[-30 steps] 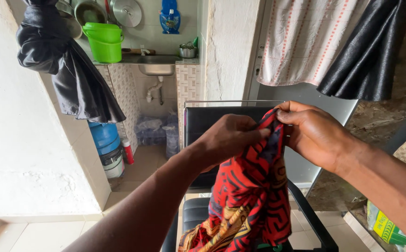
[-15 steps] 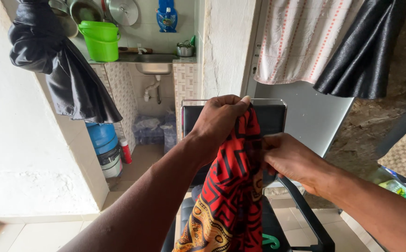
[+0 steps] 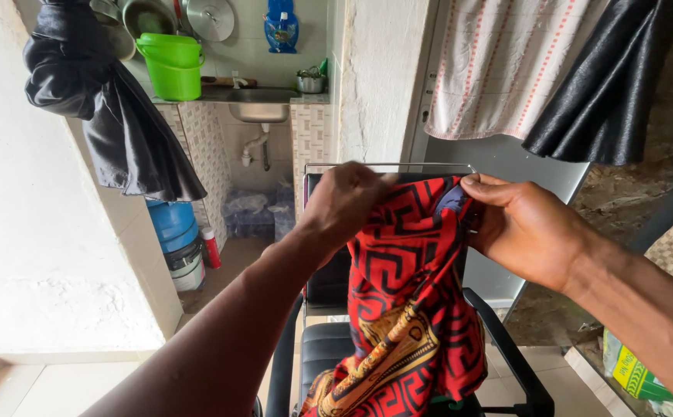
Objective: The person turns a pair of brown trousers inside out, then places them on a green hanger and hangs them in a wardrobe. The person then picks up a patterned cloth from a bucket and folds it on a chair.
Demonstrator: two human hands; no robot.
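Note:
I hold up a red cloth (image 3: 402,286) with black geometric lines and a gold patterned patch. My left hand (image 3: 344,202) grips its top edge on the left, and my right hand (image 3: 526,228) pinches the top edge on the right, so the upper hem is stretched between them. The cloth hangs down over the seat of a black office chair (image 3: 325,274) with a chrome-framed backrest, which stands right behind it.
A black garment (image 3: 112,116) hangs at the upper left by a white wall. Beyond it are a sink (image 3: 259,108), a green bucket (image 3: 173,69) and a blue water bottle (image 3: 173,224). A striped towel (image 3: 499,66) and black fabric (image 3: 607,85) hang at the upper right.
My right hand rose from the cloth's side to its top edge, and my left hand dropped slightly. The top of the cloth is now spread wider between both hands.

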